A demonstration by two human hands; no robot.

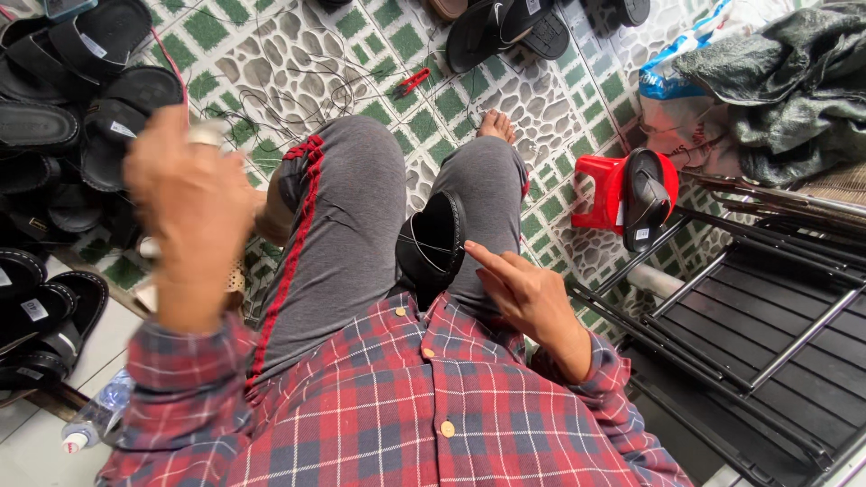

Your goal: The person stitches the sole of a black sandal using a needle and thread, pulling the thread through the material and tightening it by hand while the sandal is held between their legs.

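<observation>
**Grip on a sandal sole, thread drawn up**

Right hand [528,293] resting against the black sandal [431,243], forefinger stretched along its edge, other fingers loosely curled; no full clasp, more a steadying touch. Sandal wedged upright between the grey-trousered knees [361,216], sole outward, thin pale thread lines crossing its face. Left hand [185,194] raised high and blurred, closed into a fist about something small and pale; what exactly, cannot tell, though a thread end seems likely.

Judged by look: sandal light, sole rubbery and fairly stiff, with some flex at the rim; not fragile, not slippery. Best held by the thick edge of the sole, or pinched between the knees as here, keeping fingers off the stitching line. Thread thin and easily tangled.

Further out: green-and-grey tiled floor [379,54] strewn with loose thread offcuts, a small red clipper [414,82] near them. Stacked black sandals [63,108] at left, a plastic bottle [95,418] low down. At right a red stool [613,189] bearing another black sandal [645,198], and a dark metal rack [749,334].
</observation>
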